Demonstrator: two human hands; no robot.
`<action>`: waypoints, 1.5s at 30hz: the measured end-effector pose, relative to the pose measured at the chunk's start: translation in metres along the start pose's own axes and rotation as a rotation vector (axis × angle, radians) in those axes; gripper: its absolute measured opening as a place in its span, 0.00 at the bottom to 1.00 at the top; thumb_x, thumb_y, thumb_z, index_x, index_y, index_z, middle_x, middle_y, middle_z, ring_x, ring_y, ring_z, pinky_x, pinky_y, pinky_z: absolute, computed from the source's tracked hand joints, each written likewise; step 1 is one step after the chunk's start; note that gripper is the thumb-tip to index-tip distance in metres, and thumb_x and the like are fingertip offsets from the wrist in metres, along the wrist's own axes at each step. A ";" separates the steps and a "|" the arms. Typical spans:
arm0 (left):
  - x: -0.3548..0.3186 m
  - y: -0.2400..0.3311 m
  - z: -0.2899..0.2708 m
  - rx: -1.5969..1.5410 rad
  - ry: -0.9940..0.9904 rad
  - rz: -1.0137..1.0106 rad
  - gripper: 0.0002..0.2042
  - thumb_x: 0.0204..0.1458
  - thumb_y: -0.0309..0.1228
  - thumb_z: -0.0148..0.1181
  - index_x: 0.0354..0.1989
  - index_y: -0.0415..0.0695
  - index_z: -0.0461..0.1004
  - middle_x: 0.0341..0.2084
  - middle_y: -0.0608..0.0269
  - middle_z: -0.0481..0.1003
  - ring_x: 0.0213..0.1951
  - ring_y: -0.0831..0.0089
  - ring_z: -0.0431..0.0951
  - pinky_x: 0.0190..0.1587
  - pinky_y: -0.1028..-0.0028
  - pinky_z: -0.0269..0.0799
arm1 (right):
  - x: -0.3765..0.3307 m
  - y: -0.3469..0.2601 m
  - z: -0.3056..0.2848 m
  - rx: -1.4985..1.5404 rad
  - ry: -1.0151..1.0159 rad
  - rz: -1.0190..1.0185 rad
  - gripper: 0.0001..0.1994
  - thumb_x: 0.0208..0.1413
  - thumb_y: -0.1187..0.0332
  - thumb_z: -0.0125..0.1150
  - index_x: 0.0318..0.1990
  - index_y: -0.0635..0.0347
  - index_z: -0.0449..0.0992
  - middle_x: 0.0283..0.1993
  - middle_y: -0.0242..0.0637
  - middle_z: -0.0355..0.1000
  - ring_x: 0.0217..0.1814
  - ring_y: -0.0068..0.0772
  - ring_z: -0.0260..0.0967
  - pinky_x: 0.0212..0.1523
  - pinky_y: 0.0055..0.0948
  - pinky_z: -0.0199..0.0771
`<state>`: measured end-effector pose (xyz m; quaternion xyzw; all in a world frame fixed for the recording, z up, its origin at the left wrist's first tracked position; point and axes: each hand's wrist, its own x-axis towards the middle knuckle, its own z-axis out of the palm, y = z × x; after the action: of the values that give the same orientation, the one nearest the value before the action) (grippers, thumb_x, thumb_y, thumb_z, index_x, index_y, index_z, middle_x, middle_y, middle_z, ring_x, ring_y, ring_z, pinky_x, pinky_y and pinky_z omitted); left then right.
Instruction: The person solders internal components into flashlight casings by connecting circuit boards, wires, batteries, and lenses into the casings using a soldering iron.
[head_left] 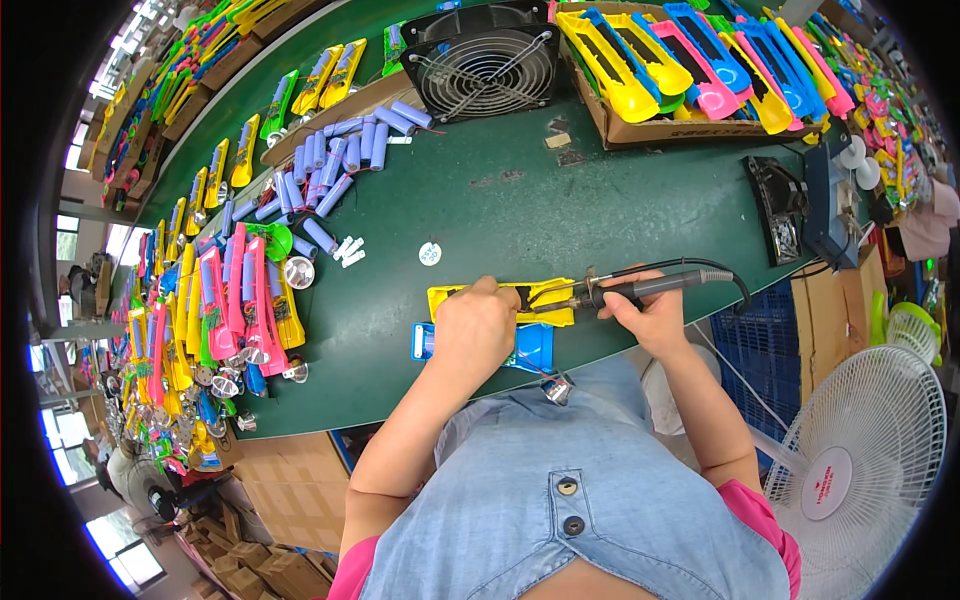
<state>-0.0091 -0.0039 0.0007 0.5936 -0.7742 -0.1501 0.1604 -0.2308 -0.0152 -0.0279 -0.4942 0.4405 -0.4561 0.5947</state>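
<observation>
My right hand (648, 314) grips a soldering iron (655, 287) with a dark handle, its metal tip pointing left over a yellow plastic flashlight shell (556, 316). Curled over the same shell is my left hand (476, 325), its fingers closed at the dark inside; what they pinch is hidden. Just nearer to me lies a blue flashlight shell (537, 346), partly covered by my left hand. A small silvery lamp reflector (557, 388) hangs beside its near edge, at the table edge.
Purple cylindrical battery cells (325, 172) lie piled at left, near assembled pink flashlight bodies (262, 300). A black fan (487, 65) stands at the back, beside a cardboard box (640, 128) of coloured shells. A blue-grey soldering station (832, 200) sits right; a white fan (870, 440) is nearby.
</observation>
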 end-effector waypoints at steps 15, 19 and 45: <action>0.003 0.002 0.001 0.071 -0.027 -0.005 0.03 0.40 0.26 0.56 0.21 0.43 0.77 0.20 0.58 0.71 0.22 0.60 0.74 0.27 0.66 0.70 | -0.034 -0.019 0.037 -0.576 -0.086 -0.409 0.28 0.43 0.71 0.65 0.53 0.60 0.61 0.42 0.40 0.72 0.49 0.40 0.68 0.61 0.45 0.53; 0.002 0.005 -0.001 0.069 0.001 0.019 0.05 0.40 0.26 0.54 0.21 0.41 0.76 0.20 0.55 0.71 0.22 0.60 0.75 0.25 0.67 0.71 | -0.034 -0.018 0.061 -0.617 -0.155 -0.327 0.40 0.36 0.69 0.69 0.59 0.58 0.53 0.48 0.45 0.65 0.53 0.46 0.62 0.63 0.56 0.37; -0.036 -0.012 0.021 -0.324 0.385 0.311 0.09 0.32 0.22 0.63 0.26 0.45 0.74 0.20 0.67 0.70 0.29 0.68 0.71 0.28 0.71 0.66 | -0.031 -0.013 0.023 -0.572 0.035 -0.444 0.18 0.44 0.70 0.64 0.44 0.61 0.66 0.38 0.35 0.76 0.41 0.31 0.73 0.64 0.48 0.42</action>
<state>0.0008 0.0288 -0.0255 0.4520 -0.7772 -0.1298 0.4181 -0.2163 0.0184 -0.0097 -0.7164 0.4424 -0.4407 0.3112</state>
